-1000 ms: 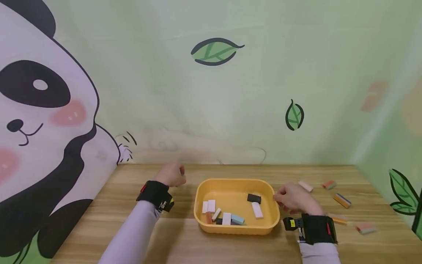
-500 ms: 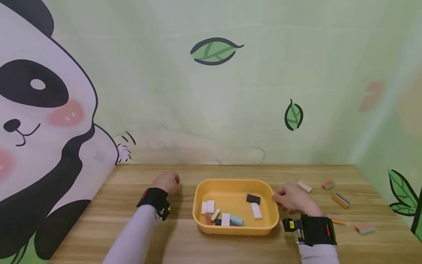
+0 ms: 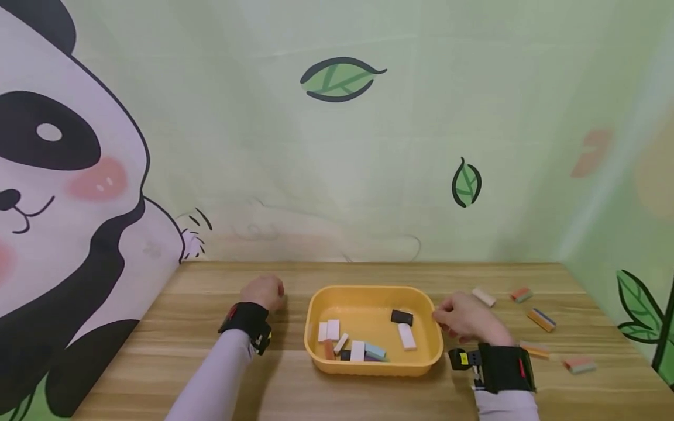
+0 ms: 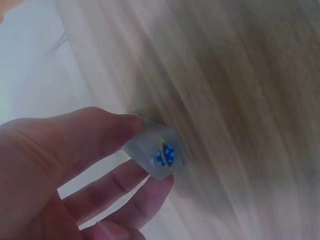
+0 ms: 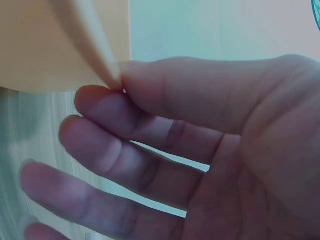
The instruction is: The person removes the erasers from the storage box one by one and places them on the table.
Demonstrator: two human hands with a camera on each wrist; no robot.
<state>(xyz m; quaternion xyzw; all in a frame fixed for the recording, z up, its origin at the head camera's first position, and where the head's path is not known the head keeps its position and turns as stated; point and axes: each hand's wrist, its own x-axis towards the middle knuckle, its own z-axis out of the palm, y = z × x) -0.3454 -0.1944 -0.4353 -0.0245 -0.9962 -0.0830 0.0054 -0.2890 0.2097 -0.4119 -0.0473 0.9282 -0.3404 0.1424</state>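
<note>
My left hand (image 3: pixel 262 293) is low over the table, left of the yellow tray (image 3: pixel 374 369). Between its thumb and fingers it pinches a small, pale, cloudy eraser (image 4: pixel 150 150) with a blue dotted print, close over the wood in the left wrist view. In the head view that eraser is hidden by the hand. My right hand (image 3: pixel 468 318) pinches the tray's right rim (image 5: pixel 102 60) with thumb and forefinger; its other fingers are spread loosely below. Inside the tray lie several erasers, among them a black one (image 3: pixel 402 317), a white one (image 3: pixel 407 337) and a light blue one (image 3: pixel 375 351).
Right of the tray, several erasers are scattered on the wooden table (image 3: pixel 210 304): a whitish one (image 3: pixel 484 297), a red and grey one (image 3: pixel 521 294), an orange and blue one (image 3: pixel 542 320) and a pink and grey one (image 3: pixel 580 365). A printed green backdrop (image 3: pixel 337 175) stands behind the table.
My left hand, fingers pinched, has come down and slightly nearer, to the tabletop left of the tray. The right hand keeps its hold on the rim, and the tray's contents look the same.
</note>
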